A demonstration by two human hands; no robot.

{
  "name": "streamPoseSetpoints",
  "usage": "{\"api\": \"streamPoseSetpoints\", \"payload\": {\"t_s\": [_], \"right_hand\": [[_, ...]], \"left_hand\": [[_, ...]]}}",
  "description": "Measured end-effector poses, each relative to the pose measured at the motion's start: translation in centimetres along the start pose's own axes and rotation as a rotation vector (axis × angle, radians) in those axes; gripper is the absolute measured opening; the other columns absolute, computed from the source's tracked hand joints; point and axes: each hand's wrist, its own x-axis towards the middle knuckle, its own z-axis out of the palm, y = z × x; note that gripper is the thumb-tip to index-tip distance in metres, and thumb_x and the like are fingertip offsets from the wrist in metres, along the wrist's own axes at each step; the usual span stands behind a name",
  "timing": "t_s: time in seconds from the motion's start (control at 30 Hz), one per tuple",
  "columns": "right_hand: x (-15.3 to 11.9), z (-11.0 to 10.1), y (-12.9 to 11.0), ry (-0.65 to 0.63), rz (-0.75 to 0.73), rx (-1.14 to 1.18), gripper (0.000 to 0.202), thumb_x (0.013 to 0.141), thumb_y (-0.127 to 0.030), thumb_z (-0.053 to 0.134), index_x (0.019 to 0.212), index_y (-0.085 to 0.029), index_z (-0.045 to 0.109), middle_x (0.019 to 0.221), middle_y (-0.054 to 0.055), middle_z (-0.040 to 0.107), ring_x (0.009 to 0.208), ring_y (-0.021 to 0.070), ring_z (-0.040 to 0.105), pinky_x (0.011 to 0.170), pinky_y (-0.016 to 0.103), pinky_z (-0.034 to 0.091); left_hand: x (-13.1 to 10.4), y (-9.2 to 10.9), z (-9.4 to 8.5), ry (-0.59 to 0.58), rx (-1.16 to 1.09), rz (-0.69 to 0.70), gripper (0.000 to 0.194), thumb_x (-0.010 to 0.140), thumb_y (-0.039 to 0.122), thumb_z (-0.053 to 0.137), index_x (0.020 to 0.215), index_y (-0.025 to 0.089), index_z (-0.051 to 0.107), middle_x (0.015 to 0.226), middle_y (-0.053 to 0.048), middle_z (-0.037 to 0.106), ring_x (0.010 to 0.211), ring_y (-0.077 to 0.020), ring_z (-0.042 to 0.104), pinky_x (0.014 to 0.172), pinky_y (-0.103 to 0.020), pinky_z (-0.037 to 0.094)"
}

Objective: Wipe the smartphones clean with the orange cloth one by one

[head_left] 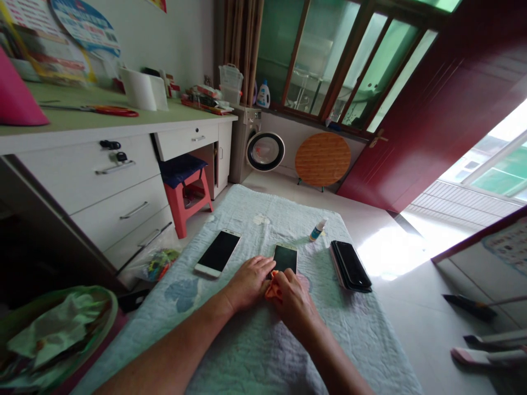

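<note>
A smartphone (285,257) with a dark screen and pale frame lies face up on the light blue quilted cloth (329,334). My left hand (250,281) grips its left edge, fingers close together. My right hand (293,296) is closed on an orange cloth (273,291), which touches the lower part of the screen. Both hands hide the phone's lower end. To the left rests a larger white-framed smartphone (219,251). A small spray bottle (317,230) with a blue label stands beyond, to the right. Farther right is a stack of dark phones (351,265).
A white desk (119,131) with drawers runs along the left, with a red stool (187,197) beneath it. A green-rimmed bin (111,299) stands at lower left. Behind are a washing machine with its door (265,151) open and a round wooden tabletop (323,159).
</note>
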Motion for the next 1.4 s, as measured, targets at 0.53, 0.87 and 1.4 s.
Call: {"api": "streamPoseSetpoints", "payload": {"t_s": [0.53,0.87,1.4], "right_hand": [[-1.3,-1.3,1.3,0.021,0.018,-0.005,0.023,0.071,-0.005,0.050,0.087,-0.021,0.056,0.091,0.004,0.054,0.088,0.0177,0.051,0.073,0.024,0.036],[0.7,0.1,-0.1,0.005,-0.001,-0.070,0.011,0.074,-0.014,0.057,0.084,-0.019,0.054,0.086,0.002,0.054,0.073,0.0138,0.048,0.062,0.025,0.028],[-1.8,-1.6,1.7,0.017,0.037,0.037,0.023,0.071,-0.003,0.049,0.086,-0.020,0.055,0.090,0.003,0.053,0.081,0.0148,0.050,0.069,0.023,0.034]], "left_hand": [[0.0,0.1,0.2,0.013,0.044,-0.021,0.047,0.086,0.027,0.054,0.132,0.018,0.051,0.141,-0.008,0.049,0.130,-0.0241,0.042,0.111,-0.039,0.031],[0.1,0.1,0.0,-0.005,0.041,-0.014,0.044,0.089,0.026,0.050,0.132,0.016,0.052,0.140,-0.009,0.050,0.130,-0.0242,0.043,0.111,-0.039,0.033],[0.0,0.2,0.1,0.004,0.056,-0.033,0.047,0.086,0.027,0.058,0.132,0.017,0.052,0.140,-0.009,0.050,0.130,-0.0244,0.043,0.111,-0.038,0.032]]}}
